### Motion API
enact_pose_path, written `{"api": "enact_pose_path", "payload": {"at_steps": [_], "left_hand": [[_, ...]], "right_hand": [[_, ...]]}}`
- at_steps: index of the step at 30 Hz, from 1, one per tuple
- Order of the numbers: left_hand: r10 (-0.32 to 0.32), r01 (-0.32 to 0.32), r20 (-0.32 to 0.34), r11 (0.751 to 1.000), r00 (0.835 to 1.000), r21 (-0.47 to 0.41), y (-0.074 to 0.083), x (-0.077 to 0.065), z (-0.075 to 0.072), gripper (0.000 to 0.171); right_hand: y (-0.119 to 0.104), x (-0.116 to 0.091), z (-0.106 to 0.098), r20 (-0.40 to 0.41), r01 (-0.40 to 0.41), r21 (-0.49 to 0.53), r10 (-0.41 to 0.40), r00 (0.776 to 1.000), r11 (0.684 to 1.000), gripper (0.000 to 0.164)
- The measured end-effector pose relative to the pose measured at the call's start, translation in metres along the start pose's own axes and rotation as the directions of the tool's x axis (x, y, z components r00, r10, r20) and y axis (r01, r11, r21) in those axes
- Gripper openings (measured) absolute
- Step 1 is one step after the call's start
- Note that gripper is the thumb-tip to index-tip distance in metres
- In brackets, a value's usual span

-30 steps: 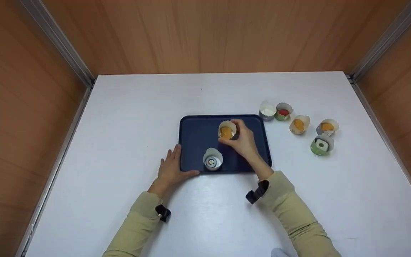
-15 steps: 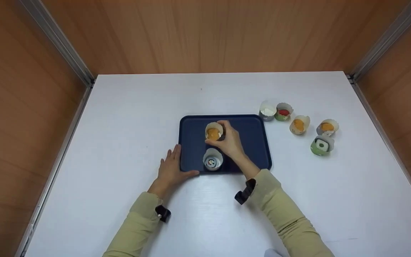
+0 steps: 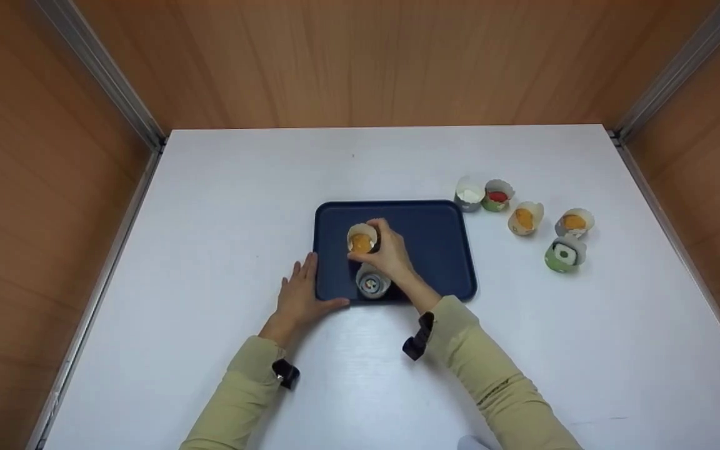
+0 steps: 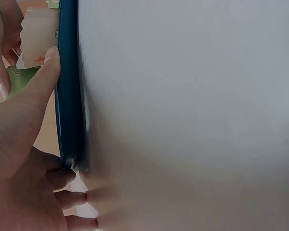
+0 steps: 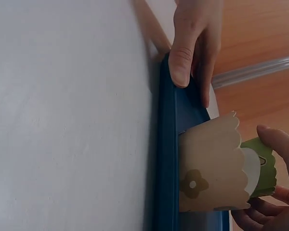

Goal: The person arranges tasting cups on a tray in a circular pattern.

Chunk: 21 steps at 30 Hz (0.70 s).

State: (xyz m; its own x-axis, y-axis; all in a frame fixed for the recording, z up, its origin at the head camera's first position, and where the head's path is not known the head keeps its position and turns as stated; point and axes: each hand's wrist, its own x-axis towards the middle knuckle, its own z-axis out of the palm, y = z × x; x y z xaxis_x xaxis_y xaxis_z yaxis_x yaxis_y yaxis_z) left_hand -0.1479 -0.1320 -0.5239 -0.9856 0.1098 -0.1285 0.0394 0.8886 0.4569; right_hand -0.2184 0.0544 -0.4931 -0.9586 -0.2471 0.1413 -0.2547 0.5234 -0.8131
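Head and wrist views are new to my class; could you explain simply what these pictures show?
There is no robot here, only a person's two bare hands. The wide picture comes from a head-worn camera looking down; the other two come from a camera on each wrist. On the white table lies a blue tray bearing one small cup; five similar cups stand to its right. The left hand rests against the tray's near left corner. The right hand holds another cup, orange inside, over the tray.
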Motion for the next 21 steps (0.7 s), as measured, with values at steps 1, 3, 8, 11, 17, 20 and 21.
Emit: {"api": "enact_pose_path", "payload": {"at_steps": [1, 3, 8, 11, 17, 20, 21], "left_hand": [[0.0, 0.0, 0.0, 1.0, 1.0, 0.003, 0.0, 0.0, 0.0, 0.115], [0.002, -0.002, -0.001, 1.0, 1.0, 0.006, 0.0, 0.0, 0.0, 0.114], [0.002, -0.002, 0.001, 1.0, 1.0, 0.006, 0.0, 0.0, 0.0, 0.114], [0.002, -0.002, 0.001, 1.0, 1.0, -0.001, 0.0, 0.0, 0.0, 0.114], [0.004, -0.004, -0.005, 1.0, 1.0, -0.012, 0.0, 0.0, 0.0, 0.113], [0.007, -0.007, -0.003, 1.0, 1.0, -0.014, 0.0, -0.001, -0.001, 0.114], [0.008, -0.008, -0.002, 1.0, 1.0, -0.013, 0.0, -0.001, -0.001, 0.114]], "right_hand": [[0.0, 0.0, 0.001, 0.011, -0.014, -0.007, 0.014, 1.0, 1.0, 0.068], [-0.001, 0.0, 0.003, 0.029, -0.036, -0.022, 0.036, 0.999, 0.999, 0.068], [-0.003, 0.001, 0.007, 0.067, -0.059, -0.034, 0.061, 0.996, 0.998, 0.069], [-0.003, 0.001, 0.009, 0.086, -0.076, -0.044, 0.079, 0.993, 0.996, 0.068], [-0.006, 0.0, 0.014, 0.123, -0.105, -0.074, 0.114, 0.986, 0.992, 0.069], [-0.007, 0.0, 0.015, 0.133, -0.118, -0.075, 0.127, 0.983, 0.99, 0.069], [-0.007, 0.0, 0.016, 0.135, -0.12, -0.075, 0.13, 0.982, 0.99, 0.069]]}}
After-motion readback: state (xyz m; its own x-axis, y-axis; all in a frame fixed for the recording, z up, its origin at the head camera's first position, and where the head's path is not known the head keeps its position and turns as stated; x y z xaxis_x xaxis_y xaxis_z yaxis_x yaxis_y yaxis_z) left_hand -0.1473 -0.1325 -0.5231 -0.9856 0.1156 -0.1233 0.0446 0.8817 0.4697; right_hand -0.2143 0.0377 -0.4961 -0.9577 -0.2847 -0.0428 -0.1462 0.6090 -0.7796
